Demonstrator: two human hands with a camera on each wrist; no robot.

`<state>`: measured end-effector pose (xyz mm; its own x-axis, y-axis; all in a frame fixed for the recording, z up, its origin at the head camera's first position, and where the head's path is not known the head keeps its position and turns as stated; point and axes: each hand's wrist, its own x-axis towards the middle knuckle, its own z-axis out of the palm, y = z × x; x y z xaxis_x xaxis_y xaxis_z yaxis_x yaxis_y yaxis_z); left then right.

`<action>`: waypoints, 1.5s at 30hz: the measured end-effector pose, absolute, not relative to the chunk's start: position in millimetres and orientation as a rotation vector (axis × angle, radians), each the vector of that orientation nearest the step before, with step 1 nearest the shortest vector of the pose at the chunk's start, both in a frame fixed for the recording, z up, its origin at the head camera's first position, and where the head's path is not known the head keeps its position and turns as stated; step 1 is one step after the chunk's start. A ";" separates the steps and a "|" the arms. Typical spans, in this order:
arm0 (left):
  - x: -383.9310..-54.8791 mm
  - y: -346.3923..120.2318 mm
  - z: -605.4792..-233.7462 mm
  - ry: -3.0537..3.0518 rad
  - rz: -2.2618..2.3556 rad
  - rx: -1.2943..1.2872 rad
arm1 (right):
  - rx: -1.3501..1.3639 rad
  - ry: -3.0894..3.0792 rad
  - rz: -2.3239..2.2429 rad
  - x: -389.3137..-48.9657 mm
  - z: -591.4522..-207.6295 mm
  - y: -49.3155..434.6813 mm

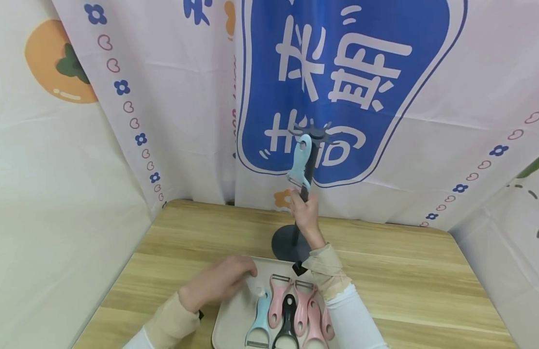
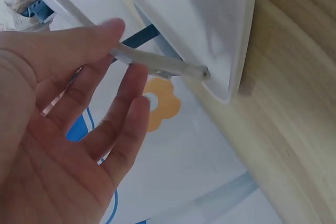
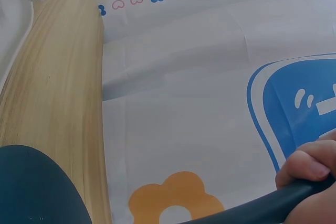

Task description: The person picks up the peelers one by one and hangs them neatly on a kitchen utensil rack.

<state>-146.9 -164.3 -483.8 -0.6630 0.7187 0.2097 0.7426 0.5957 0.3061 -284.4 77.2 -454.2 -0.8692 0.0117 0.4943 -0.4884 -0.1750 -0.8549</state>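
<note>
My left hand (image 1: 223, 281) pinches a white peeler (image 2: 68, 9) between thumb and fingers, over the left side of the beige tray (image 1: 234, 315). In the left wrist view, one end of that peeler is close to the tray; whether they touch I cannot tell. My right hand (image 1: 306, 213) grips the pole (image 3: 262, 203) of a dark hook stand (image 1: 283, 242). From a hook at the stand's top hangs a light blue peeler (image 1: 300, 160), just above that hand. Another light blue peeler (image 1: 261, 312), a black peeler (image 1: 289, 315) and several pink peelers (image 1: 276, 300) lie in the tray.
The stand's round base (image 3: 39, 187) rests on the wooden table (image 1: 404, 271), behind the tray. White printed cloth (image 1: 199, 121) hangs along the table's back edge and at both sides. My right forearm (image 1: 352, 310) crosses over the tray's right side and hides part of it.
</note>
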 end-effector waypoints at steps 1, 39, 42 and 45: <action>-147.5 -164.7 -483.2 -2.743 -0.560 -1.255 | 0.542 -1.765 2.109 -284.4 -454.1 76.9; -197.5 -159.4 -432.3 -2.524 -1.149 -1.051 | 0.510 -1.793 2.101 -282.4 -455.2 76.7; -200.8 -157.1 -425.4 -2.512 -1.189 -1.022 | 0.512 -1.797 2.097 -281.9 -455.0 76.8; -204.2 -154.9 -418.4 -2.489 -1.224 -1.008 | 0.524 -1.790 2.089 -282.1 -454.8 77.0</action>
<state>-204.2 -154.9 -418.4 -0.7507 0.4925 0.4404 0.6494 0.4278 0.6286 -282.1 77.0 -454.8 -0.8743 0.0171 0.4851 -0.4820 -0.1493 -0.8634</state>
